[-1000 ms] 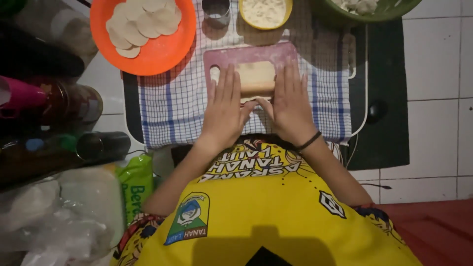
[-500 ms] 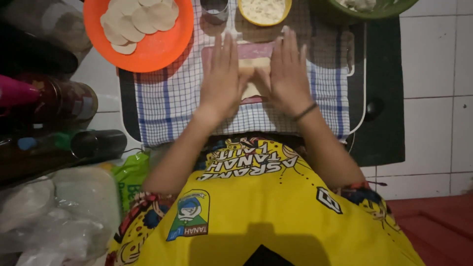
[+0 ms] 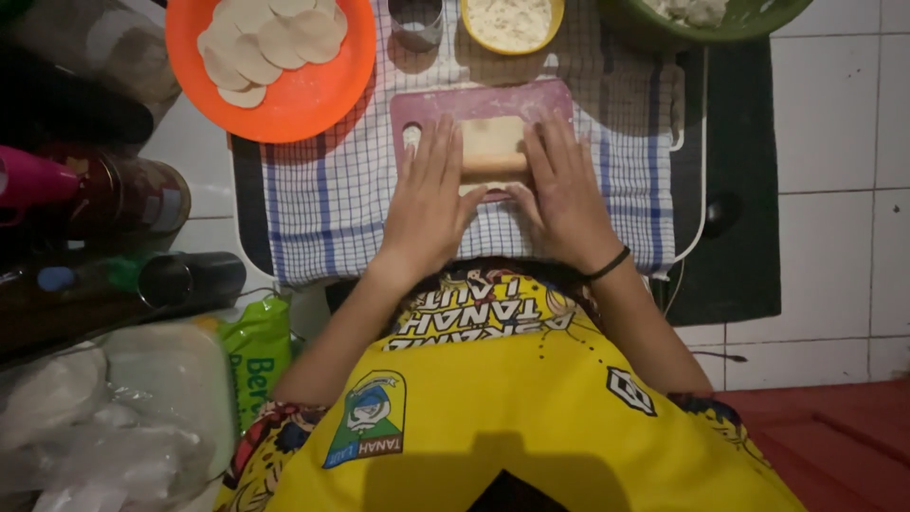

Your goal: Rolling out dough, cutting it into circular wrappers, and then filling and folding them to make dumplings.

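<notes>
Both hands lie flat, palms down and fingers stretched forward, on a wooden rolling pin [image 3: 495, 169]. The left hand [image 3: 428, 204] covers the pin's left end and the right hand [image 3: 566, 194], with a dark band at its wrist, covers the right end; neither hand curls around it, they only press on top. The short stretch of pin between the hands lies crosswise over a pale, flattened sheet of dough [image 3: 491, 140]. The dough rests on a small pink cutting board [image 3: 445, 102] with a hole near its left edge.

The board sits on a blue-and-white checked cloth [image 3: 327, 213], which is spread over a dark mat [image 3: 739, 190] on the white tiled surface [image 3: 834, 114].

Beyond the board, to the left, an orange plate [image 3: 313, 100] holds a pile of round dough discs [image 3: 261, 43]. Just right of the plate stands a small metal ring cutter [image 3: 417, 21], then a yellow bowl [image 3: 561, 17] of white flour, and at the far right a green bowl [image 3: 654, 24] with pale lumps in it.

Along the left edge stand dark bottles [image 3: 123, 284] and jars, with a green packet [image 3: 256, 356] and crumpled clear plastic bags [image 3: 76, 427] nearer the person, who wears a yellow apron [image 3: 493, 417]
</notes>
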